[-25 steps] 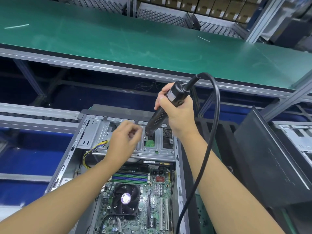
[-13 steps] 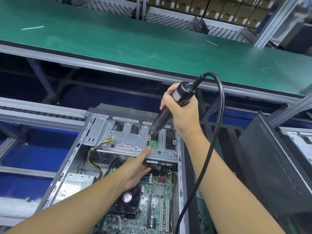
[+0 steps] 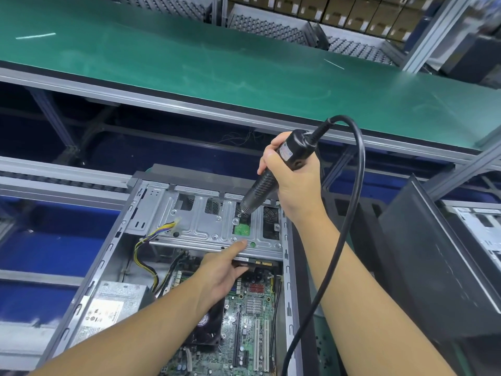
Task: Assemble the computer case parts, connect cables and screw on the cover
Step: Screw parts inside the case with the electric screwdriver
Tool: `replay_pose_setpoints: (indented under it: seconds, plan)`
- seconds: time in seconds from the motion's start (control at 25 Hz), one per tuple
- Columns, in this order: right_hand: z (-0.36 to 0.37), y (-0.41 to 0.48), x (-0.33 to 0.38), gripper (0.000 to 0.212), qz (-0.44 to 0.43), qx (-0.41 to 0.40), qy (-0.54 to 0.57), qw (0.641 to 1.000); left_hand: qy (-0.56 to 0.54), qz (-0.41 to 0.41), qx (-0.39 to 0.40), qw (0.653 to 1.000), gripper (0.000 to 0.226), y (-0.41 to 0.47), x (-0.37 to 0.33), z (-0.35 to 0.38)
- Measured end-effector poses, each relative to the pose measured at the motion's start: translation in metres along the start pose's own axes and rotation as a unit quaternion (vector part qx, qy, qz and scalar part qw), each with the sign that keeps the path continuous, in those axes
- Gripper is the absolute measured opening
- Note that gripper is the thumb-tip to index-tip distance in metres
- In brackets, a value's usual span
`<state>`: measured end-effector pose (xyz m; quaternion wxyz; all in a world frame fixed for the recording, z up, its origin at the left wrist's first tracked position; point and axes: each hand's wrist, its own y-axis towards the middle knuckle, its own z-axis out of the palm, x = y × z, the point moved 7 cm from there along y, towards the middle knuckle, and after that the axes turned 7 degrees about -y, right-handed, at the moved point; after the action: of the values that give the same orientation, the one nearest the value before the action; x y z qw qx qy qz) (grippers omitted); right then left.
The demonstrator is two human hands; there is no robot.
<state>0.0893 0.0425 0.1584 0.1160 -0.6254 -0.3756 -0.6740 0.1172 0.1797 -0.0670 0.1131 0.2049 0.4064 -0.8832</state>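
Slipping was the risk: the right hand (image 3: 295, 183) wrapped its grip round the electric screwdriver (image 3: 273, 172), bit tilted onto what seemed a screw (image 3: 236, 220) on the drive cage (image 3: 200, 223) in the computer case (image 3: 108, 253). The left hand (image 3: 222, 272), forefinger (image 3: 238, 244) straight, touched the cage's near edge, where a skidding bit could strike.

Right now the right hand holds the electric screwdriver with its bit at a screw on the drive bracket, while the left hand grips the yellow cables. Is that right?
Not quite. The head view shows the left hand gripping nothing: its index finger stretches onto the drive bracket at its front edge, apart from the yellow cables. The right hand does hold the electric screwdriver there.
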Motion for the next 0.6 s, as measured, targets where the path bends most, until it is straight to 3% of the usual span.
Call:
replay_pose_setpoints:
  seconds: [0.2, 0.4, 0.6]
  plan:
    - [0.0008, 0.0008, -0.0004, 0.018, 0.002, -0.001, -0.004, 1.000, -0.039, -0.002, 0.025, 0.999, 0.049, -0.0027, -0.0023, 0.0027]
    - [0.0035, -0.0018, -0.0034, 0.019, 0.012, -0.001, -0.005, 1.000, -0.035, 0.003, 0.019, 0.999, 0.029, 0.0006, -0.0018, 0.0029]
    - [0.0065, -0.0024, -0.0047, 0.017, 0.014, 0.005, -0.012, 1.000, -0.027, 0.000, 0.016, 1.000, 0.034, 0.0039, -0.0017, 0.0012]
